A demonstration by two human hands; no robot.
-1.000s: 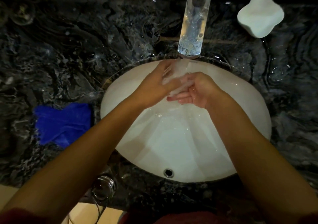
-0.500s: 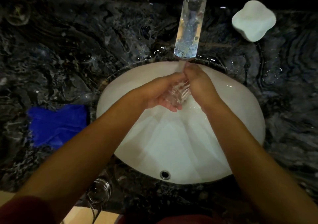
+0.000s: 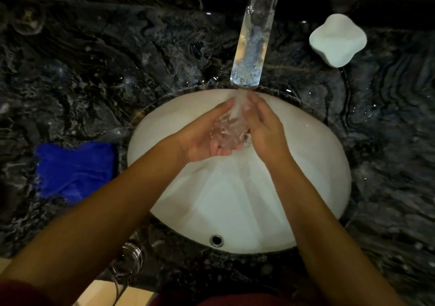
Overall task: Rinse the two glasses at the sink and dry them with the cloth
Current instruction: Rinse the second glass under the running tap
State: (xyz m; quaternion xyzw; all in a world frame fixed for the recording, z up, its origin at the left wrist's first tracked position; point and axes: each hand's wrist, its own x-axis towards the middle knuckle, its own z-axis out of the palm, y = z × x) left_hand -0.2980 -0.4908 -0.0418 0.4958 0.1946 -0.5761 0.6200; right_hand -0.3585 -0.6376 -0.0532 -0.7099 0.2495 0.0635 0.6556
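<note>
Both hands close around one clear glass in the middle of the basin, directly under the running water. From the left side of the counter to the right, the things are placed like this.

On the dark marble counter, just beside the left rim of the sink, lies the blue cloth. It is crumpled and apart from the water, probably so that it stays dry and is near for the drying step.

At the near edge of the counter, below the left forearm, stands the second glass. It is outside the basin and only dimly visible, so I cannot tell if it is already rinsed.

The left hand is under the glass with the palm turned up, like a cradle, and its fingers curl around the lower side. This holds the weight, because wet glass is slippery. The right hand presses on the other side, fingers pointing toward the tap, likely to rub the glass and to keep it steady in the stream.

The faucet reaches over the far rim of the basin, and the water falls on the glass between the two hands and splashes there.

Further right, on the counter and well apart from the sink, rests a white soap dish.

I judge that the rinsing is in hand and the drying is not yet begun.
</note>
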